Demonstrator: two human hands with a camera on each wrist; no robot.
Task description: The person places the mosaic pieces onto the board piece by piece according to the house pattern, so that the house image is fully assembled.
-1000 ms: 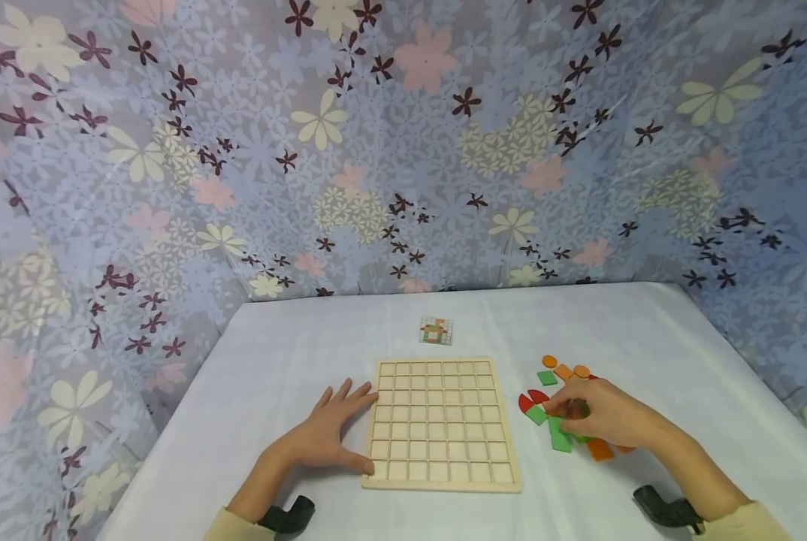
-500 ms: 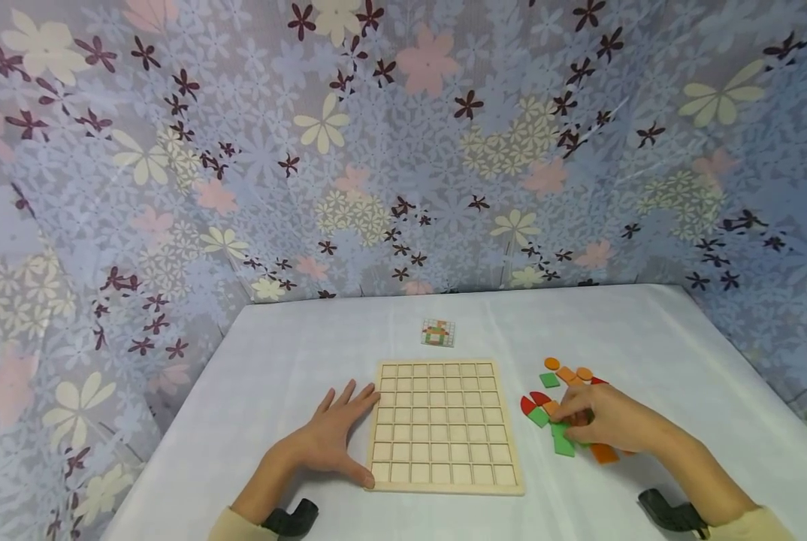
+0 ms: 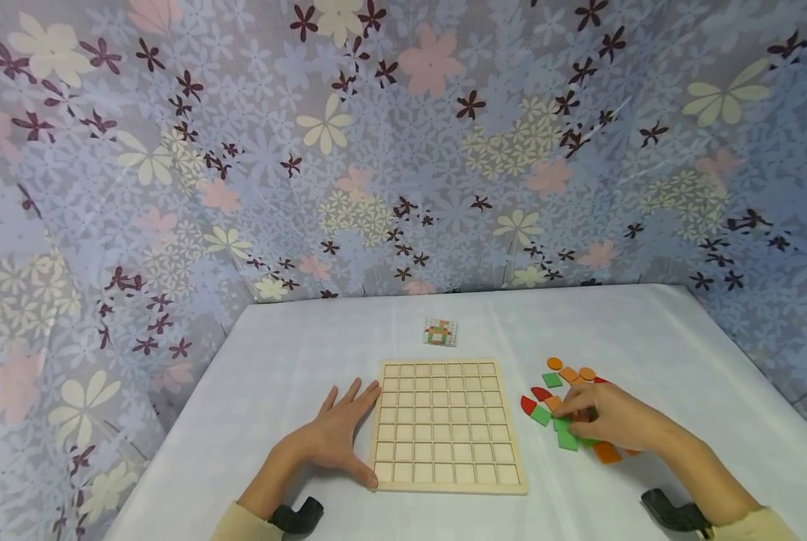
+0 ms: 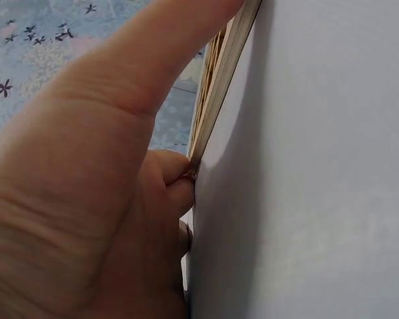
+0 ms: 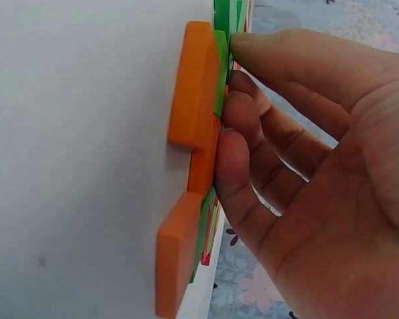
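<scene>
My left hand [image 3: 339, 432] lies with spread fingers along the left edge of a wooden grid board [image 3: 449, 488]. Its thumb touches near the board's lower left corner, and a fingertip meets the edge higher up. In the left wrist view the thumb [image 4: 153, 60] lies along the board's side [image 4: 226, 80]. My right hand [image 3: 609, 413] is over a loose pile of flat coloured pieces, thumb and index apart, fingers loosely bent. In the right wrist view the fingertips touch green [image 5: 221, 73] and orange [image 5: 203, 166] pieces. The hand hides part of the pile.
A small pattern card [image 3: 440, 332] lies behind the board. Around the right hand are orange discs [image 3: 554, 364], a green square [image 3: 552, 380], red quarter-round pieces [image 3: 528, 405] and an orange rectangle [image 3: 606, 452]. A white cloth [image 3: 309, 338] covers the table; a flowered curtain [image 3: 403, 150] hangs behind.
The right fingers have drawn back slightly, showing more of an orange square beside the red pieces. The left thumb has slid a little toward the board's near corner. The head view has shifted slightly.
</scene>
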